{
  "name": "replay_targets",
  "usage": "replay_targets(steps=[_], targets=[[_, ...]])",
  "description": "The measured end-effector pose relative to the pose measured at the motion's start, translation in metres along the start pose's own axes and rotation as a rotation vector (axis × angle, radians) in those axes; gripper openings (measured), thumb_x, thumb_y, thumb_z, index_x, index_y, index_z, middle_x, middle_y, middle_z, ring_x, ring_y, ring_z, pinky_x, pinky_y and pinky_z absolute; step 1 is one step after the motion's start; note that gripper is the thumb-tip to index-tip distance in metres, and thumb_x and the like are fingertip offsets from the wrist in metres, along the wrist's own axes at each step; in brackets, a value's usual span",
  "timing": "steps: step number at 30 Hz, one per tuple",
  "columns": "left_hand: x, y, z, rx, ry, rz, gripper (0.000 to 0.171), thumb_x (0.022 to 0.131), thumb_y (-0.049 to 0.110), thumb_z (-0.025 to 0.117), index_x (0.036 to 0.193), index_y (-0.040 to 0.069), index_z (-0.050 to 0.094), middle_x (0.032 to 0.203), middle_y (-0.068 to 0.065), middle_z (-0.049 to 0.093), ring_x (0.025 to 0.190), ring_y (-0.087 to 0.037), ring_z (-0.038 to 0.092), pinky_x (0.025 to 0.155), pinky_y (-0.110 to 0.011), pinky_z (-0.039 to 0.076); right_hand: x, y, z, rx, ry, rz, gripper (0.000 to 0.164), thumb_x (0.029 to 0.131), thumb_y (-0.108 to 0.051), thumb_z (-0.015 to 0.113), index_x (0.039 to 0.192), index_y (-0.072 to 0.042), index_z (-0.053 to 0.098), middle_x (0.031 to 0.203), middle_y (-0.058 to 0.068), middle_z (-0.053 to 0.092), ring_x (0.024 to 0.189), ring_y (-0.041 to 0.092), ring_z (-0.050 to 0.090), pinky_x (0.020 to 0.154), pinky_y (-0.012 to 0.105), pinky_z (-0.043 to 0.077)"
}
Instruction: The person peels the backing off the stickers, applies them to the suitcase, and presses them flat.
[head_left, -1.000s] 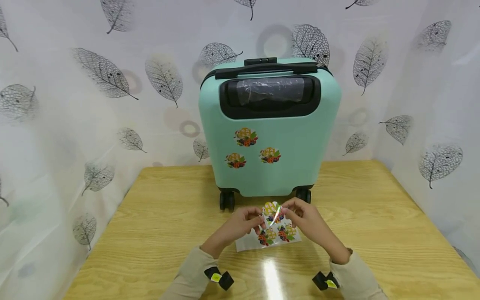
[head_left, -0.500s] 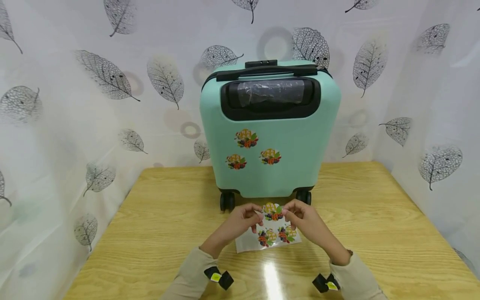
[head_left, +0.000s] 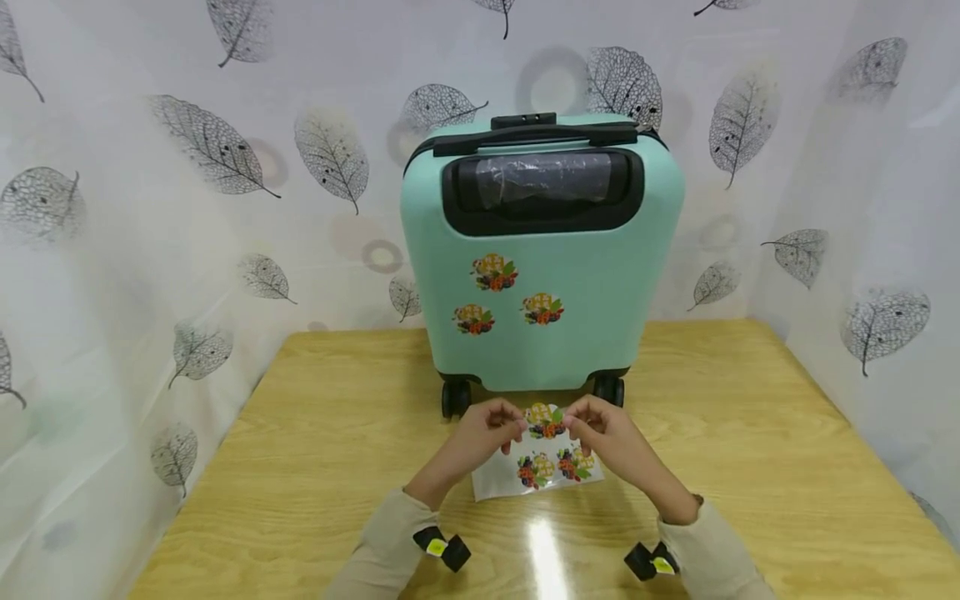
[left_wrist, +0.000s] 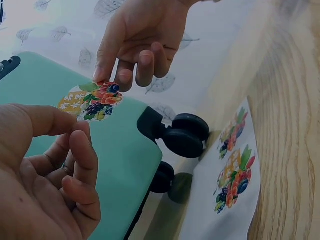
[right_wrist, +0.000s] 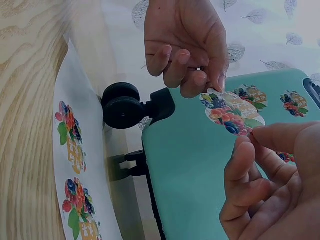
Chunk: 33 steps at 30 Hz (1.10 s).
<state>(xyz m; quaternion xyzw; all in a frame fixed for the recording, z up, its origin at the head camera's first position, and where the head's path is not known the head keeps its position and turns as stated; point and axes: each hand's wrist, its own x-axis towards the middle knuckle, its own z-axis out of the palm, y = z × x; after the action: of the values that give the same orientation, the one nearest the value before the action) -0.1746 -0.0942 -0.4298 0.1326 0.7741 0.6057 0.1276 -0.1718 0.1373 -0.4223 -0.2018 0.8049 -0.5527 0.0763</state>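
A round fruit-print sticker [head_left: 545,421] is stretched between both hands, lifted above the table in front of the suitcase. My left hand [head_left: 480,437] pinches its left edge with thumb and forefinger; my right hand [head_left: 611,437] pinches the right edge. In the left wrist view the sticker [left_wrist: 92,101] shows berries, grapes and pale lettering on orange. Below the hands lies a white sticker sheet [head_left: 495,479] bearing two more fruit stickers. Behind stands an upright mint-green suitcase [head_left: 592,300], with three matching stickers on its front panel, one of them a lower-right sticker [head_left: 542,308].
The suitcase's black wheels [head_left: 456,398] rest on the wooden table [head_left: 337,417], just behind the sheet. A black handle recess [head_left: 543,193] sits high on its front. A white curtain [head_left: 150,250] with leaf prints surrounds the table's back and sides.
Both hands keep their pinch on the sticker. The left hand has risen slightly, and the sticker has tilted so that its bright glare is gone. The sheet and suitcase stay in place.
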Motion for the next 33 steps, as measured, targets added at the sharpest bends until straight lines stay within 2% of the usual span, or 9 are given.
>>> replay_targets(steps=[6,9,14,18,21,27,33], targets=[[0.005,0.001,-0.002,0.005,0.049,-0.02,0.014,0.096,0.011,0.057,0.101,-0.001,0.063,0.081,-0.005,0.062,0.06,-0.009,0.051,0.06,-0.029,0.047,0.007,0.003,0.0,-0.013,-0.008,0.012,0.021,0.099,-0.023,0.055,0.103,-0.003,0.06,0.089,0.02,0.059,0.06,0.026,0.054,0.057,0.033,0.049],[0.009,0.003,-0.006,0.004,0.079,-0.014,0.017,0.095,0.013,0.06,0.102,-0.001,0.064,0.079,-0.005,0.062,0.058,-0.01,0.05,0.059,-0.03,0.045,0.013,0.003,0.001,-0.011,0.004,0.015,0.021,0.099,-0.024,0.055,0.103,-0.003,0.06,0.09,0.021,0.058,0.059,0.021,0.054,0.057,0.033,0.048],[0.015,0.006,-0.013,0.012,0.107,-0.002,0.02,0.095,0.016,0.06,0.106,-0.001,0.065,0.083,-0.012,0.065,0.058,-0.01,0.05,0.058,-0.028,0.042,0.024,0.003,0.002,0.002,0.049,0.011,0.021,0.098,-0.02,0.056,0.105,0.0,0.06,0.083,0.013,0.059,0.054,0.011,0.05,0.057,0.032,0.047],[0.02,0.009,-0.019,-0.046,0.102,-0.019,0.025,0.097,0.017,0.058,0.113,-0.001,0.064,0.079,-0.006,0.064,0.058,-0.009,0.051,0.054,-0.024,0.039,0.034,0.003,0.001,0.047,0.101,0.002,0.021,0.099,-0.015,0.055,0.107,0.003,0.061,0.075,0.002,0.058,0.049,0.01,0.047,0.052,0.031,0.044],[0.021,0.014,-0.021,-0.098,0.097,-0.04,0.027,0.098,0.015,0.055,0.118,-0.003,0.062,0.075,0.003,0.062,0.058,-0.008,0.051,0.052,-0.021,0.039,0.039,0.004,0.001,0.076,0.138,-0.006,0.022,0.099,-0.015,0.055,0.109,0.003,0.061,0.073,-0.001,0.058,0.05,0.01,0.047,0.051,0.029,0.043],[0.022,0.016,-0.022,-0.151,0.122,-0.063,0.028,0.099,0.011,0.051,0.122,-0.001,0.061,0.074,0.004,0.061,0.059,-0.011,0.05,0.052,-0.02,0.039,0.044,0.004,0.002,0.098,0.179,-0.017,0.025,0.098,-0.017,0.057,0.11,0.003,0.062,0.07,-0.003,0.057,0.05,0.01,0.049,0.05,0.027,0.043],[0.025,0.015,-0.023,-0.176,0.136,-0.059,0.031,0.099,0.011,0.049,0.127,0.001,0.059,0.072,0.006,0.061,0.056,-0.009,0.049,0.049,-0.021,0.034,0.049,0.004,0.004,0.099,0.199,0.009,0.027,0.099,-0.018,0.055,0.113,0.003,0.063,0.07,-0.004,0.057,0.051,0.007,0.049,0.052,0.027,0.047]])
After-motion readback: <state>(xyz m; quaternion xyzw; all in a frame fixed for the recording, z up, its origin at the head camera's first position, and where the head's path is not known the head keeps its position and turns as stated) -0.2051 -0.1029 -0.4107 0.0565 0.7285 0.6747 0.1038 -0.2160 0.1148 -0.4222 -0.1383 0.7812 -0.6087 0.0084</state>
